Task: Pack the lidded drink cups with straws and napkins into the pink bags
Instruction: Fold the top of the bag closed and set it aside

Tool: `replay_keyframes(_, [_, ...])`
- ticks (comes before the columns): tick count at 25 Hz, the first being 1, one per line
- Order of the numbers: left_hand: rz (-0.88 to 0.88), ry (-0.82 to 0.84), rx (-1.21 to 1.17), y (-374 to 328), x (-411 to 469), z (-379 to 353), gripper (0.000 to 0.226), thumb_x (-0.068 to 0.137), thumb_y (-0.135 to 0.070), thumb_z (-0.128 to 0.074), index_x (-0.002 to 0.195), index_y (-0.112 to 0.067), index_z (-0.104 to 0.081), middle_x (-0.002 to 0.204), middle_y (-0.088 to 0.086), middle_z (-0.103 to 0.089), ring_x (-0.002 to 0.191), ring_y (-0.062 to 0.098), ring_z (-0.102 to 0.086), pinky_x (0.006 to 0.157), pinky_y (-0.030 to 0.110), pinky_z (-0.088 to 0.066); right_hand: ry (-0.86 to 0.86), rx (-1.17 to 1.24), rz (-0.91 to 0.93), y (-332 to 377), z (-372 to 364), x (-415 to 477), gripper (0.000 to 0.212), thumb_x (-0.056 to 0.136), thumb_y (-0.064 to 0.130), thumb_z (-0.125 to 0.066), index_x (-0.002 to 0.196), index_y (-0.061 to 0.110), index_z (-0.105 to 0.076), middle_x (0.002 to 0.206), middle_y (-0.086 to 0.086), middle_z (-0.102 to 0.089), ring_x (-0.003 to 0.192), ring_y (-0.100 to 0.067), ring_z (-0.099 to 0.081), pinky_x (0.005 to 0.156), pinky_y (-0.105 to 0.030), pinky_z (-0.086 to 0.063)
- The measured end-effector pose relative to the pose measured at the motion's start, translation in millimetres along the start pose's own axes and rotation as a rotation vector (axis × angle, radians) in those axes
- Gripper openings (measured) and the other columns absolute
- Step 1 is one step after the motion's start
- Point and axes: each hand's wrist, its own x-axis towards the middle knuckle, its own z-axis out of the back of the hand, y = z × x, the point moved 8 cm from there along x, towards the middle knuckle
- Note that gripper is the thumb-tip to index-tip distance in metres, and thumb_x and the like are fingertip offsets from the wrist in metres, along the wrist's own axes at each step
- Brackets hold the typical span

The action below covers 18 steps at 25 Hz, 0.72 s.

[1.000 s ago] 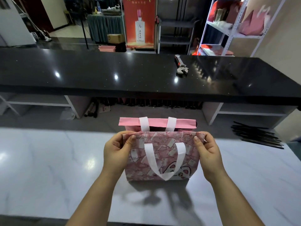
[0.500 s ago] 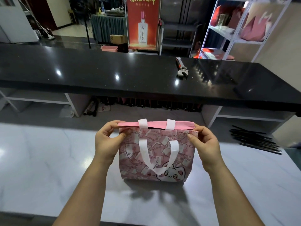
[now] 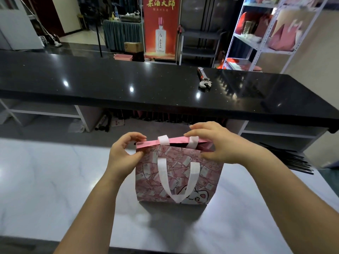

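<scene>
Head view: pink bag (image 3: 178, 173) stands upright on marble table (image 3: 55, 180). L hand (image 3: 122, 154) pinches the bag's top-left corner, same as 0.5 s ago. R hand (image 3: 220, 145) has slid from the top-right corner inward along the rim, fingers curled over back edge, thumb on front. Dark slit now shows at the mouth, so prob. opening it for packing. No cups in sight. Dark sticks (image 3: 286, 160), maybe straws, lie well right of bag.

White marble-pattern table (image 3: 55, 180), glossy top. One pink bag (image 3: 176, 173) stands upright on it near the middle. A bundle of thin black sticks (image 3: 293, 160), possibly straws, lies at the far right edge, well apart from the bag. The black counter (image 3: 110, 85) beyond carries a wrench (image 3: 204, 80).
</scene>
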Motion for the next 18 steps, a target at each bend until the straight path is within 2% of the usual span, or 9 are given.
replay_keyframes(2, [-0.196,-0.023,0.183,-13,0,5,0.024,0.076,-0.005,-0.073,0.094,-0.021,-0.069,0.096,-0.012,-0.068,0.094,0.007,-0.06,0.086,0.032,-0.051,-0.025,-0.16,0.091,11,-2,7,0.048,0.085,0.038,-0.065,0.13,0.044,-0.047,0.146,0.015,-0.034,0.136,-0.01,-0.024,0.111,-0.033,-0.028])
replay_keyframes(4, [-0.366,-0.052,0.418,-21,-2,4,0.02,0.075,-0.017,-0.067,0.093,-0.022,-0.071,0.093,-0.013,-0.067,0.091,0.012,-0.06,0.083,0.041,-0.047,-0.08,-0.302,0.132,14,-7,9,0.038,0.089,0.052,-0.053,0.123,0.034,-0.054,0.144,0.008,-0.041,0.134,-0.017,-0.032,0.109,-0.038,-0.033])
replay_keyframes(7, [-0.415,-0.106,0.591,-20,-4,2,0.02,0.076,-0.024,-0.06,0.091,-0.024,-0.074,0.089,-0.01,-0.067,0.089,0.019,-0.059,0.08,0.044,-0.042,-0.166,-0.482,0.204,20,-8,11,0.045,0.091,0.06,-0.034,0.104,0.024,-0.057,0.125,0.002,-0.056,0.119,-0.023,-0.049,0.094,-0.039,-0.044])
replay_keyframes(9, [-0.418,-0.129,0.618,-22,-7,1,0.021,0.078,-0.026,-0.058,0.091,-0.024,-0.074,0.089,-0.008,-0.067,0.09,0.021,-0.057,0.082,0.04,-0.038,-0.149,-0.549,0.239,22,-3,14,0.044,0.09,0.06,-0.033,0.095,0.024,-0.057,0.111,0.003,-0.06,0.11,-0.023,-0.053,0.087,-0.038,-0.046])
replay_keyframes(11, [-0.415,-0.139,0.626,-23,-9,2,0.02,0.076,-0.022,-0.061,0.091,-0.024,-0.074,0.089,-0.008,-0.068,0.091,0.021,-0.056,0.083,0.038,-0.035,-0.096,-0.555,0.239,19,8,18,0.044,0.087,0.064,-0.034,0.087,0.027,-0.058,0.104,0.007,-0.06,0.106,-0.019,-0.052,0.087,-0.037,-0.046])
replay_keyframes(13, [-0.406,-0.138,0.619,-23,-9,1,0.02,0.074,-0.019,-0.065,0.091,-0.024,-0.074,0.089,-0.008,-0.068,0.091,0.021,-0.056,0.082,0.038,-0.035,-0.042,-0.379,0.186,10,25,20,0.036,0.082,0.062,-0.049,0.076,0.027,-0.053,0.1,0.007,-0.061,0.102,-0.015,-0.053,0.086,-0.036,-0.046])
replay_keyframes(16, [-0.401,-0.131,0.617,-24,-10,0,0.018,0.074,-0.02,-0.068,0.09,-0.024,-0.075,0.09,-0.007,-0.068,0.091,0.021,-0.056,0.081,0.039,-0.036,0.007,0.271,-0.031,-18,37,22,0.034,0.079,0.041,-0.071,0.07,0.018,-0.047,0.101,0.007,-0.068,0.1,-0.013,-0.062,0.089,-0.037,-0.051])
replay_keyframes(18, [-0.401,-0.127,0.608,-24,-9,0,0.019,0.074,-0.02,-0.067,0.09,-0.024,-0.075,0.091,-0.008,-0.068,0.091,0.021,-0.055,0.081,0.039,-0.037,-0.023,0.618,-0.156,-35,25,25,0.033,0.083,0.033,-0.071,0.075,0.013,-0.047,0.104,0.002,-0.071,0.099,-0.011,-0.066,0.096,-0.04,-0.051])
